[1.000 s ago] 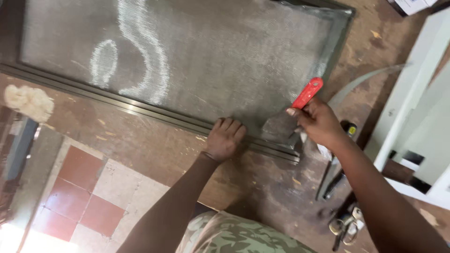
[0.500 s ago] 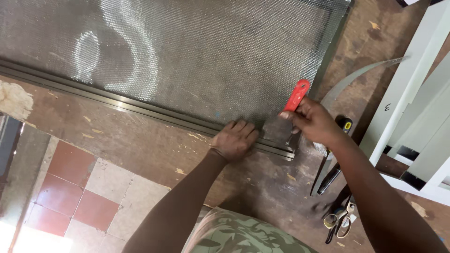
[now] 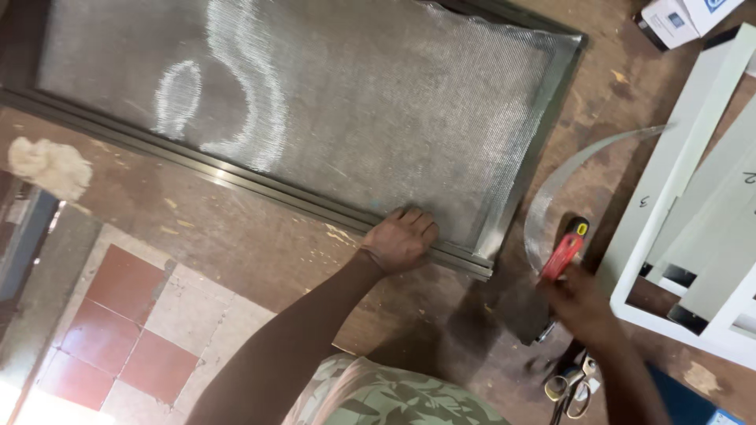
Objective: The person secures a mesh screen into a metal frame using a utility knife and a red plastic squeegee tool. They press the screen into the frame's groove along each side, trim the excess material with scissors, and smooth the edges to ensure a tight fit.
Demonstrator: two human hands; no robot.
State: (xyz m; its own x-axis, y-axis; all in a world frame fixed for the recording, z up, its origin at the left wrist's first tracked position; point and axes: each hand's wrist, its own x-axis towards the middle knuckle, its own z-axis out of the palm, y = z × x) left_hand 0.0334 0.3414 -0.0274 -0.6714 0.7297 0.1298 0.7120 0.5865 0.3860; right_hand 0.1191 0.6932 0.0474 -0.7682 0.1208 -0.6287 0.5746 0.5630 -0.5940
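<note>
A long rectangular screen panel of grey wire mesh in a dull metal frame (image 3: pixel 331 118) lies flat on a worn brown workbench (image 3: pixel 236 236), running from the upper left toward the lower right. The left hand (image 3: pixel 402 240) rests palm down on the panel's near frame rail, close to its lower right corner, fingers curled together over the rail's edge and touching the mesh.

The right hand (image 3: pixel 579 303) is off the panel, to the right of and below that corner, closed around a flat-bladed scraper with a red handle (image 3: pixel 561 258). The handle sticks up out of the fist; the hand is blurred, and the dark blade below it can hardly be made out. The two hands are well apart, with the frame's corner between them.

A thin curved strip of cut mesh (image 3: pixel 567 185) lies on the bench just beyond the panel's right end. White frame pieces (image 3: pixel 677 197) lie at the right edge, and a pair of scissors (image 3: pixel 571 386) lies near the right forearm.
</note>
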